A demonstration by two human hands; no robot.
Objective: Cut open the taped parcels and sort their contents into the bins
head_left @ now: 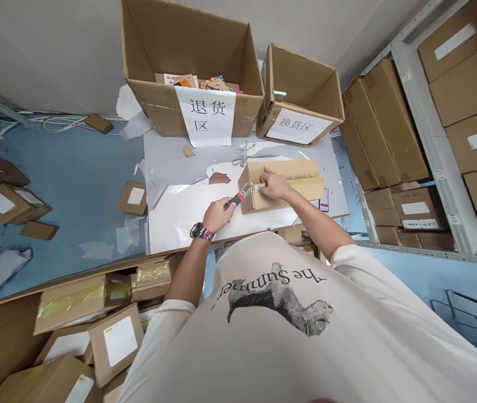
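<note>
Red-and-black utility knife (pixel 238 198) was clasped by left hand (pixel 218 214); oblong tan cardboard box (pixel 293 168) was touched by right hand (pixel 274 184), grip undetermined. Cutting seemed underway; steady bracing was required.

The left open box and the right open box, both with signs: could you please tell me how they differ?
The left box looks bigger than the right box. The left sign carries its writing on two lines, the right sign on one. Both boxes are brown cardboard, open at the top.
</note>
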